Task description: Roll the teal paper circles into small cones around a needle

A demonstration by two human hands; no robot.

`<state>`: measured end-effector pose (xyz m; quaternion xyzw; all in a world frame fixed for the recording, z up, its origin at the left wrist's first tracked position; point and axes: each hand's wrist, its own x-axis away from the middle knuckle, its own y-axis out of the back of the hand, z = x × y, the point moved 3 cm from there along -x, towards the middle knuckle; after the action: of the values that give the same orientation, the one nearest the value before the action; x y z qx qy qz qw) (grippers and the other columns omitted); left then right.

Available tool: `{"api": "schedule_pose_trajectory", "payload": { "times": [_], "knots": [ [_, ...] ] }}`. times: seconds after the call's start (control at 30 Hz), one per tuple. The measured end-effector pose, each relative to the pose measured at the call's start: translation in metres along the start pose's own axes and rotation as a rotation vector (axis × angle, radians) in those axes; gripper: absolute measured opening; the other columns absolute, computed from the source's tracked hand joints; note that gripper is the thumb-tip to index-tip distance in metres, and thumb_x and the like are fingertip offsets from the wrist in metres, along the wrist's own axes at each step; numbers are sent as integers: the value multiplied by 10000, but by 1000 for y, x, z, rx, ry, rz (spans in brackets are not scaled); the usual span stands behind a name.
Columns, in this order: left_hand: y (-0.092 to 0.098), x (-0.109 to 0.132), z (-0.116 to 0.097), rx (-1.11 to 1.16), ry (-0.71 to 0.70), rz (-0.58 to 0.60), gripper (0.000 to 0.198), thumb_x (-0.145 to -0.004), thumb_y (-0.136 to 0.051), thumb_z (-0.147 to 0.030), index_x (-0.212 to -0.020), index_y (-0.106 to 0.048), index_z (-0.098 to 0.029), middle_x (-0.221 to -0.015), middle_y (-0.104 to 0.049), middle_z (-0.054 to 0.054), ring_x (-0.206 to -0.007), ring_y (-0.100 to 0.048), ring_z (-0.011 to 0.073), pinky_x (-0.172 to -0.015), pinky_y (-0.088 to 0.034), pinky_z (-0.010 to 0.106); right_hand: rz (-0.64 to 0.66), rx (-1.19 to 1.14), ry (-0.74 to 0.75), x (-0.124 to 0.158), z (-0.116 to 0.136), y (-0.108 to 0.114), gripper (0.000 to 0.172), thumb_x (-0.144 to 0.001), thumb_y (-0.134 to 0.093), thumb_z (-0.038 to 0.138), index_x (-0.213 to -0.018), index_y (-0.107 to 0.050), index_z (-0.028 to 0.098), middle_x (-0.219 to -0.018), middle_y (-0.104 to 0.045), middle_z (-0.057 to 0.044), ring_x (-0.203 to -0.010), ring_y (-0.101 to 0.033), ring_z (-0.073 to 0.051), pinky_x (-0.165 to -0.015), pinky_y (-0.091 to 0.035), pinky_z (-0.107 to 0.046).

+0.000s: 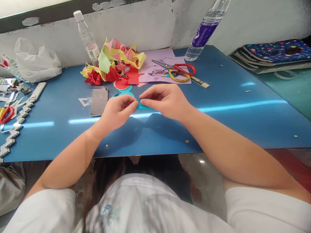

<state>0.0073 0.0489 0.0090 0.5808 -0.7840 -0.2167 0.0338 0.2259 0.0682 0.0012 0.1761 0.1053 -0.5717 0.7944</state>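
Both my hands are over the blue table (155,136), thumbs and forefingers pinched on a small turquoise piece of paper (143,106). My left hand (120,109) grips its left side and my right hand (166,101) its right side; the fingers cover part of the paper. Just behind my left hand is a turquoise paper circle (127,94), partly hidden. Further back, red and pink paper circles (122,84) lie stacked. Left of my left hand rests a phone (99,102), with a white triangular ruler (83,102) beside it.
Crumpled coloured paper (114,64) is heaped at the back. Red-and-yellow scissors (181,70) lie on purple paper (160,58), near a flat ruler (200,81). Bottles (88,43) stand behind. At left are a plastic bag (36,63), a folded paper strip (18,124) and more scissors (6,115).
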Motion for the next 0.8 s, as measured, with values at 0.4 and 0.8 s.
{"api": "schedule_pose_trajectory", "payload": {
  "times": [0.4,0.8],
  "knots": [
    [4,-4,-5,-94,-125,-59,171,-952,-848,-342,-1018,-918,-200,-1002,-915,71,-897,-795,206,-839,-635,332,19,38,-70,-2,-3,0,251,-816,-951,410,-953,-908,204,-884,-861,-44,-771,-703,-189,-731,-580,-355],
    [-1,-9,12,-388,202,294,109,-892,-770,-243,-916,-861,-187,-848,-845,19,-807,-727,186,-753,-522,297,442,463,-321,1,-17,-9,201,-939,-792,312,-1070,-818,162,-943,-838,-56,-816,-681,-186,-774,-518,-331]
  ]
}}
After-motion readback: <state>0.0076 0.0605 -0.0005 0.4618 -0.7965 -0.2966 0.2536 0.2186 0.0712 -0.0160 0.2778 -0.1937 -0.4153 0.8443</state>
